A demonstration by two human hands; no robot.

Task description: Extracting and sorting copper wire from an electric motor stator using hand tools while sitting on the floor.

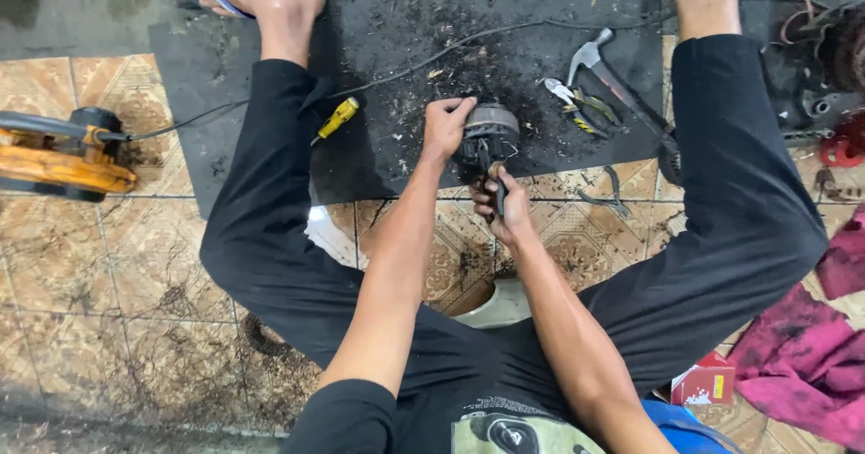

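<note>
the person sits on the floor with legs spread, and both hands meet over a round, grimy motor part (487, 134) that rests on the near edge of a black rubber mat (387, 31), just where the mat gives way to patterned floor tiles (99, 265). the left hand (445, 126) is closed over the part's left side, fingers curled across its top rim, steadying it. the right hand (510, 209) is wrapped shut around the dark handle of a slim tool (496, 186), whose long axis runs nearly straight away from the person, its tip pointing up into the near face of the motor part; the tip itself is hidden in the dirt and shadow. the part's round face looks tilted toward the camera, though which way its shaft runs cannot be told. dark grit and debris are scattered on the mat around it. to the right lie a hammer (605, 74), head away from the person and handle slanting down to the right, and yellow-and-black pliers (575, 104) beside it. a yellow-handled screwdriver (338, 118) lies left, by the left leg. an orange power tool (63, 158) sits on the tiles at far left, its black cable (505, 29) trailing over the mat. a small red box (705, 384) with a yellow patch sits on the tiles beside the right thigh, next to crumpled magenta rags (802, 364).
</note>
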